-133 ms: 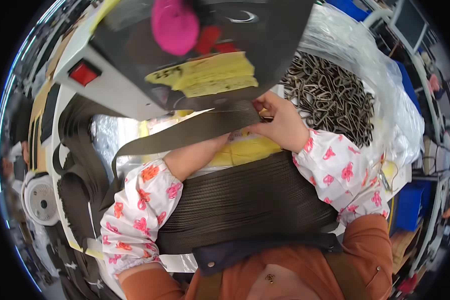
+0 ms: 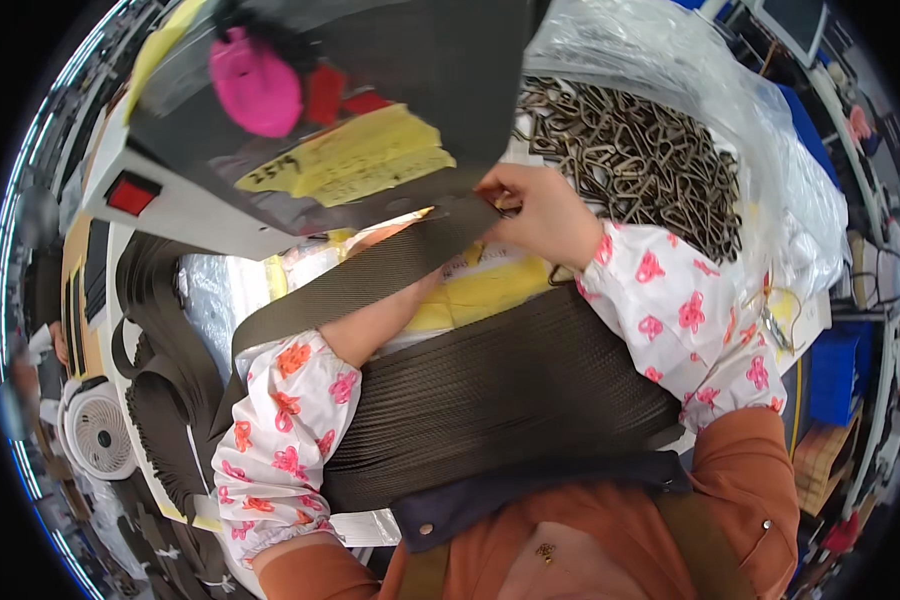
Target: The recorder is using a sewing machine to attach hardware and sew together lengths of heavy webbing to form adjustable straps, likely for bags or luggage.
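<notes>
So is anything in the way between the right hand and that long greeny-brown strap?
Nothing that I can see. The right hand is right up at the end of the strap. The machine's dark cover is close by, but not between them.

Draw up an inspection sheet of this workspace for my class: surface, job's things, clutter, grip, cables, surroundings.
Surface: white table, mostly covered.
Job's things: dark webbing strap stretched between the hands' area and the left side; stacked webbing before the person; pile of bent metal pieces at upper right; machine with a red switch.
Clutter: clear plastic beside the metal pile; yellow packaging behind the stack.
Grip: right hand has fingers bent at the strap's right end, exact hold unclear; left hand is partly hidden by the strap, grip unclear.
Cables: nothing seen that is clearly one.
Surroundings: white fan at left; blue bin at right.
</notes>
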Available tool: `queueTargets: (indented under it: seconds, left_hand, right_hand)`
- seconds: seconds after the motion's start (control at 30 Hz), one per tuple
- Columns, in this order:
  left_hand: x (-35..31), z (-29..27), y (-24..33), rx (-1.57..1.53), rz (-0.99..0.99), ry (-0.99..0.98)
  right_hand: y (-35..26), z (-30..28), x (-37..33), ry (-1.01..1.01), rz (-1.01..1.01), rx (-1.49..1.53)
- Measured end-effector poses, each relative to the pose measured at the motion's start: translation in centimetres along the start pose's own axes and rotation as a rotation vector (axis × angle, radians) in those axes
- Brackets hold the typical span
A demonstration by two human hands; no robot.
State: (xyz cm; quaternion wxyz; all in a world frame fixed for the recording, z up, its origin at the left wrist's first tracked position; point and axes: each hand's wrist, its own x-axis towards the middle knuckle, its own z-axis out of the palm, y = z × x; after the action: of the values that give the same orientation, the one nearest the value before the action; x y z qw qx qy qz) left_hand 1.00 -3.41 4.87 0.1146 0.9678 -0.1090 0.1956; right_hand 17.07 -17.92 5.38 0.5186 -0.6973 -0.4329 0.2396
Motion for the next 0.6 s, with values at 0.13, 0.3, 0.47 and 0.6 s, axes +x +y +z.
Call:
queueTargets:
  seconds: [0.13, 0.3, 0.47, 0.6]
  left_hand:
    - [-0.3, -0.7, 0.2, -0.027, -0.050, -0.054]
    - [-0.4, -0.2, -0.2, -0.052, -0.142, -0.079]
    - [0.0, -0.8, 0.2, -0.040, -0.156, 0.018]
    - [-0.3, -0.9, -0.1, -0.026, -0.197, -0.003]
  right_hand:
    - [-0.1, 0.0, 0.7, -0.106, -0.014, 0.073]
    - [0.8, -0.3, 0.6, -0.099, -0.074, -0.024]
    - [0.0, -1.0, 0.1, -0.196, -0.172, -0.278]
    - [0.2, -0.3, 0.0, -0.187, -0.281, -0.427]
